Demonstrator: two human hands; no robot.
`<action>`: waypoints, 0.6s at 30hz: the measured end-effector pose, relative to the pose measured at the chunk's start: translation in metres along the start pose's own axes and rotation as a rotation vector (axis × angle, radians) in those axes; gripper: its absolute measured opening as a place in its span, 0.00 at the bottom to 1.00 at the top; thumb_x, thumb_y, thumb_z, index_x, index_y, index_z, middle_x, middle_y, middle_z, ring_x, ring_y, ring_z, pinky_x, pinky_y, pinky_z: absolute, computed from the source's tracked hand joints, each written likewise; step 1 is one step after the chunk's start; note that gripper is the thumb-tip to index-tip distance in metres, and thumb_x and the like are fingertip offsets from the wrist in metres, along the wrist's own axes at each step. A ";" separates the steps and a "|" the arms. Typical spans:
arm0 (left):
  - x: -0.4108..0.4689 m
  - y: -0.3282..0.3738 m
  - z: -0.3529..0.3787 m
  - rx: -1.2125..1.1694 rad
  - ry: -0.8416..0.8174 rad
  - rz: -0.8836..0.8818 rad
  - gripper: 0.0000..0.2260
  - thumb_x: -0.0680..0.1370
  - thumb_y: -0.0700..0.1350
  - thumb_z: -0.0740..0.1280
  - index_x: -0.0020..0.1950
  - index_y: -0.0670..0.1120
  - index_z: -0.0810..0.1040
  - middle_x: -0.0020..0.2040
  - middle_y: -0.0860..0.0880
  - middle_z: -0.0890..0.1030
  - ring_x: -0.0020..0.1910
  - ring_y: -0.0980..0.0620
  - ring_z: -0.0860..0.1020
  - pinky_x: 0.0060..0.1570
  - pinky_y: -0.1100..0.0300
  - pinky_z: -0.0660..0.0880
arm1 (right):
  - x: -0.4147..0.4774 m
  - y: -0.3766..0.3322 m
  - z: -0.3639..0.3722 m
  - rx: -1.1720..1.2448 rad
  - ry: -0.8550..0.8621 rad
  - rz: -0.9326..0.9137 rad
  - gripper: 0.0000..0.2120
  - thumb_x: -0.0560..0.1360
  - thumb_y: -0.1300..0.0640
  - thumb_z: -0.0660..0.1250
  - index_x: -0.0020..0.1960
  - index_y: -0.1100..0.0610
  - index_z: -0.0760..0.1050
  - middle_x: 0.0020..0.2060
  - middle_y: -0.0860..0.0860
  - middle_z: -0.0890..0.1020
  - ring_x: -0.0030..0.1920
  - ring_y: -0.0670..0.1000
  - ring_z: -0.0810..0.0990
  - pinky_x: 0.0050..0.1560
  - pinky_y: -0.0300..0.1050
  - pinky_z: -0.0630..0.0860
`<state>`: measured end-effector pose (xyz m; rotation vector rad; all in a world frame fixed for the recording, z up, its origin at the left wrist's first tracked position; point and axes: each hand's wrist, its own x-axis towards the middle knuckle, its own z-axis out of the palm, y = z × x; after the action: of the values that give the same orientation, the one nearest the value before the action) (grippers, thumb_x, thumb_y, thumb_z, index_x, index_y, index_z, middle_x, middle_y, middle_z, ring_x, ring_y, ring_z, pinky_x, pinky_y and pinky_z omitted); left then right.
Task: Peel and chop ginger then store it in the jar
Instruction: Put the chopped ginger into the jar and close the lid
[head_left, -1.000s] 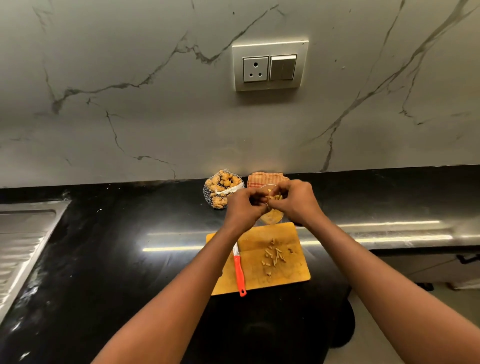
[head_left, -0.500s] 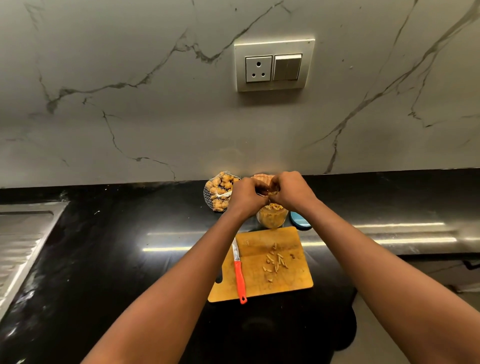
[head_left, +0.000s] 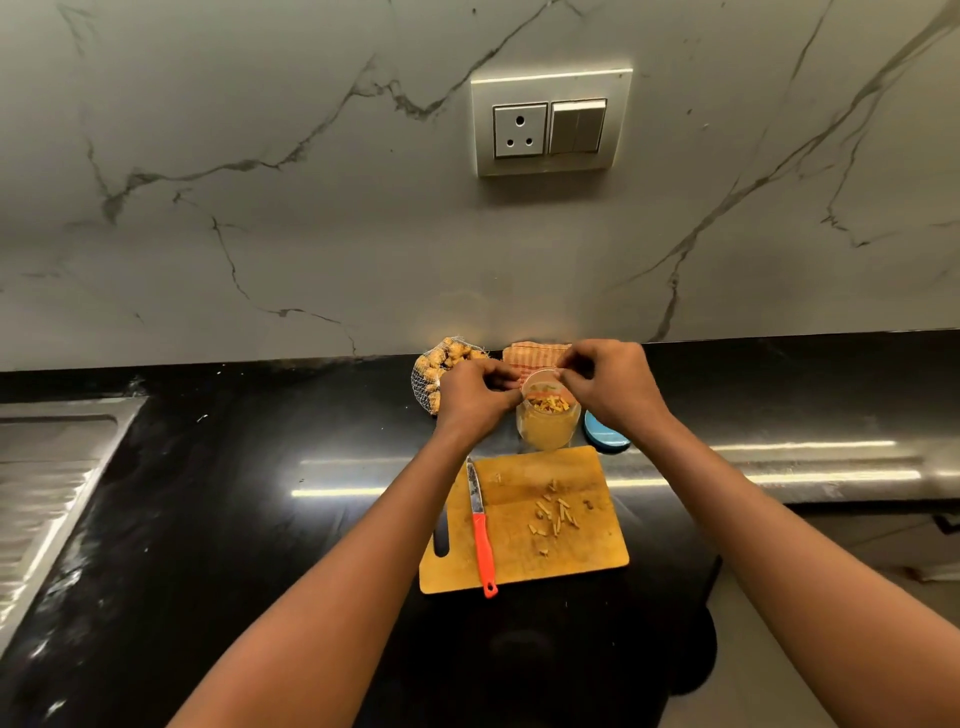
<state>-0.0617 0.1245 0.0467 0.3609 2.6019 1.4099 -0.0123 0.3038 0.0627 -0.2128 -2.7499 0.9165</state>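
Ginger (head_left: 546, 403) is showing as small yellow-orange chopped pieces piled inside the clear jar (head_left: 548, 423), and they are filling it almost to the mouth. The jar is standing upright on the black bench (head_left: 208, 519), just behind the far edge of the wooden chopping board (head_left: 524, 561). More ginger pieces (head_left: 553, 512) are lying scattered on the board, on its right half, and the knife with an orange handle (head_left: 480, 525) is lying along the board's left side.

The left hand (head_left: 475, 397) is hovering at the left of the jar mouth with its grip curled nearly closed; whether anything is in it, I cannot tell. The right hand (head_left: 610, 387) is at the right of the jar rim, its fingertips pinched together at the rim; what it is holding, if anything, is too small to see.

Behind the board and left of the jar is lying a net bag of whole ginger (head_left: 436, 371). A blue lid (head_left: 605, 439) is lying just right of the jar.
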 end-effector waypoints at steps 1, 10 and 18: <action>-0.003 -0.004 0.000 0.008 0.023 -0.007 0.08 0.70 0.40 0.76 0.48 0.45 0.84 0.42 0.52 0.84 0.41 0.60 0.81 0.45 0.67 0.78 | -0.010 0.003 0.001 0.019 0.030 -0.014 0.06 0.74 0.59 0.74 0.50 0.58 0.84 0.42 0.51 0.84 0.41 0.47 0.82 0.45 0.42 0.81; -0.043 -0.061 0.029 0.355 -0.150 -0.188 0.10 0.71 0.37 0.69 0.51 0.43 0.83 0.46 0.46 0.83 0.46 0.49 0.80 0.46 0.58 0.76 | -0.080 0.039 0.056 -0.072 -0.242 0.160 0.10 0.76 0.62 0.68 0.55 0.58 0.83 0.49 0.52 0.85 0.48 0.50 0.82 0.49 0.40 0.77; -0.049 -0.053 0.047 0.658 -0.262 -0.127 0.08 0.71 0.32 0.64 0.36 0.44 0.70 0.44 0.40 0.78 0.45 0.41 0.77 0.36 0.55 0.70 | -0.081 0.031 0.084 -0.212 -0.340 0.150 0.13 0.76 0.62 0.66 0.59 0.56 0.81 0.54 0.54 0.82 0.54 0.53 0.79 0.55 0.45 0.77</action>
<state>-0.0096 0.1205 -0.0220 0.4104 2.7259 0.3986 0.0455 0.2635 -0.0358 -0.3323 -3.1872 0.7529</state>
